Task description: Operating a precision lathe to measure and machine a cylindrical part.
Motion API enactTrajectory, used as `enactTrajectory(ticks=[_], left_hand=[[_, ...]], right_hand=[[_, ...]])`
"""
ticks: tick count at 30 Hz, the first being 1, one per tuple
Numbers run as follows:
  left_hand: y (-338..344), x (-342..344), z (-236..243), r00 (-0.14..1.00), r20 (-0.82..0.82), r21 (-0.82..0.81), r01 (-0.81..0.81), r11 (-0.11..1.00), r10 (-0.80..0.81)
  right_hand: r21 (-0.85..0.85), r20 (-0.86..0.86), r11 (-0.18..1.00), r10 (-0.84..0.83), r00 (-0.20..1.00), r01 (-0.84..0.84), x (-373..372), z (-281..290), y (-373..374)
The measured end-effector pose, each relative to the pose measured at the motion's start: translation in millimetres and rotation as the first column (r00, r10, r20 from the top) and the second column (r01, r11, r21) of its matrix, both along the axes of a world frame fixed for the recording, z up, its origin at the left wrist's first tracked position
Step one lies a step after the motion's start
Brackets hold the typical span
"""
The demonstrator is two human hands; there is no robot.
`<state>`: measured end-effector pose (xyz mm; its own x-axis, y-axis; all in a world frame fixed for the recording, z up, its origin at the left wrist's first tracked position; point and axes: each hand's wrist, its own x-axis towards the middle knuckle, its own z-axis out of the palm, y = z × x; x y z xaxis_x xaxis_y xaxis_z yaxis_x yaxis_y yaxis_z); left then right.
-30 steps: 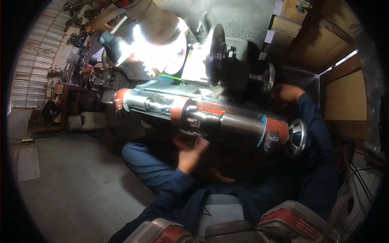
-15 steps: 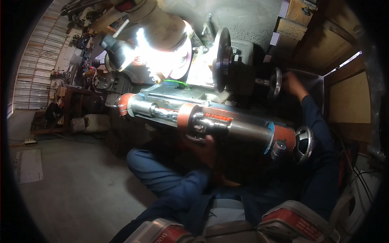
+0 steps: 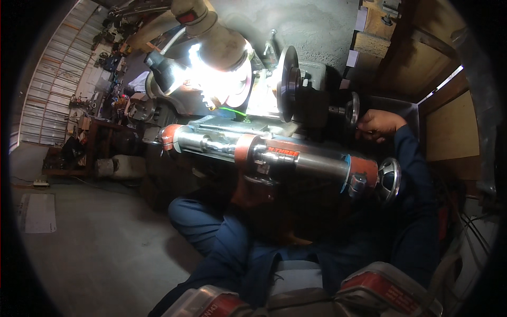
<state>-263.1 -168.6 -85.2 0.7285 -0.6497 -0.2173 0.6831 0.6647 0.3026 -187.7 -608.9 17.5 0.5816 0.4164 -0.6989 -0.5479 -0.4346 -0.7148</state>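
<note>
My right hand [image 3: 378, 126] is at the right end of the machine, its fingers curled at the rim of a small metal handwheel [image 3: 354, 110]. In deep shadow, my left hand [image 3: 249, 191] is just below a smaller handwheel [image 3: 260, 180] under the orange collar [image 3: 244, 150]; its fingers are too dark to make out. Between my arms lies a long machine slide with a bright steel cylinder [image 3: 323, 165] and orange end pieces. A spoked chrome handwheel [image 3: 390, 180] sits at its right end. Behind it, a round metal disc [image 3: 288, 83] stands upright on the machine.
A lit work lamp [image 3: 162, 73] glares over a toothed part and the machine's middle. Above it hangs a thick grey-brown housing [image 3: 219, 45]. Wooden panels [image 3: 454, 127] stand close on the right. My bent knee [image 3: 193, 219] is below the slide, and a cluttered bench is far left.
The view has shifted slightly. My right hand has come lower and closer to the back handwheel, now better lit. My left hand has moved a little left, deeper under the orange collar.
</note>
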Motion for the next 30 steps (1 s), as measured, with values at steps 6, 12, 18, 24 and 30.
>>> enactTrajectory(ticks=[6,12,18,24,30], left_hand=[[4.4,-15.9,68.1,0.921,0.288,0.823,-0.098,0.56,-0.263],[-27.0,-44.7,71.1,0.869,0.474,0.877,-0.481,-0.018,-0.141],[-32.0,-26.1,40.9,0.948,-0.287,0.4,-0.014,0.916,0.14],[-70.0,-37.3,-9.2,0.83,0.273,0.822,-0.464,0.331,0.486],[-48.6,-21.2,12.1,0.878,0.398,0.675,-0.477,0.562,0.266]], right_hand=[[-0.053,0.006,0.998,-0.015,1.0,0.015,2.4,3.6,8.1],[-0.626,0.455,0.726,0.636,0.623,-0.284,16.7,-69.9,-10.6],[-0.328,0.772,0.885,0.05,0.633,0.33,8.8,-9.3,-2.7],[-0.142,0.776,0.942,-0.085,0.624,0.305,-2.9,-13.5,-11.8],[-0.134,0.646,0.892,-0.252,0.721,0.431,8.5,-11.2,-10.3]])
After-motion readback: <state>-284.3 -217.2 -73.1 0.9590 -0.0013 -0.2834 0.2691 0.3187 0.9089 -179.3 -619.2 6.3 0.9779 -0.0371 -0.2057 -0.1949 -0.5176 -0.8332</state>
